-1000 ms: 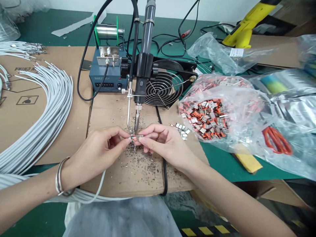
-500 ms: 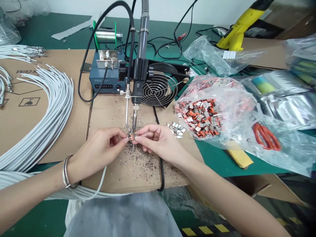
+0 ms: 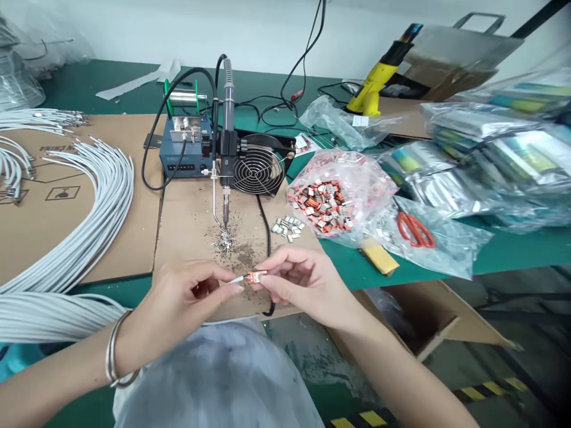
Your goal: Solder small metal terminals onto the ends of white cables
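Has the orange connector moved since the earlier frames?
Yes. Judged against the clamped soldering iron tip, the orange connector is now lower in the view and further right, clear of it.

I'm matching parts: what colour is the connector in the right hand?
The connector is orange and whitish; best in the head view.

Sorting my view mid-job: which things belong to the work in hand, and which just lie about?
Likely in the job: held cable, orange connector, soldering iron, solder spool, cable bundle, connector bag.
Seemingly just lying about: red-handled scissors, yellow block, yellow tool, paper strip.
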Motion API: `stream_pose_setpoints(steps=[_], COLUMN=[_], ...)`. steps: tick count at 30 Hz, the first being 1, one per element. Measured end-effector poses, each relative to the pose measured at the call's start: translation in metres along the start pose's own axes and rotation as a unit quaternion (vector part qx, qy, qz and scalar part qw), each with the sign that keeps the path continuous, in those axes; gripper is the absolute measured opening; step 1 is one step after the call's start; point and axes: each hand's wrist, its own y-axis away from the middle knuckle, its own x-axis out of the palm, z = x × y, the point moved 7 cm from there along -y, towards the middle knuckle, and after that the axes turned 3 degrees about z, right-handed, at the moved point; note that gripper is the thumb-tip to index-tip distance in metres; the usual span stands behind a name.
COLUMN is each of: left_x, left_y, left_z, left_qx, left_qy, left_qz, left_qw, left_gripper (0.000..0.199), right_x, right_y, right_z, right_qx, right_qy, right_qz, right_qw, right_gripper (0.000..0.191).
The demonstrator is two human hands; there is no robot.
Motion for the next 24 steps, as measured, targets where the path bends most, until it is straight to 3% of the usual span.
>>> stream_pose_setpoints(steps=[8,14,24], left_x=[0.007,0.014,0.013], left_y=[0.017,0.025,0.038], left_z=[-0.019,-0.027,-0.032], left_qx=[0.054,0.089,0.094], left_qy=[-0.017,-0.054,-0.080], left_qz=[-0.013,-0.014,-0.027], left_qw=[0.998,0.994,0.992], left_gripper=[0.014,0.016,0.014], right_x=[0.007,0.010,0.020], right_y=[0.027,0.039,0.047], right_z=[0.007,0.004,0.007], right_qx=[-0.065,-0.076,-0.128], right_qy=[0.038,0.039,0.046], right_qz=[-0.004,0.001,0.010], right_qw=[0.997,0.996,0.991], right_gripper=[0.007,0.006,0.012])
